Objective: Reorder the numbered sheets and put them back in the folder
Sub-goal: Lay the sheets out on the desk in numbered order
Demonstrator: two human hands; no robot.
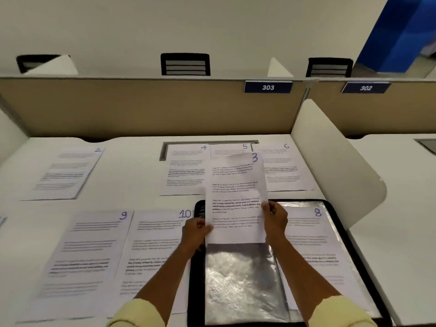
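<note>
With the left hand [194,232] and right hand [274,218] pinching its side edges, the white printed sheet numbered 3 [236,197] should slide squarely into the black folder's shiny clear plastic sleeve [238,279].

The single head-worn camera looked forward and down from above the desk [141,142]. It sat close over both forearms, facing the tan partition [151,107] beyond the desk.

Pale yellow sleeves [342,312] pushed up, forearms and hands bare
</note>
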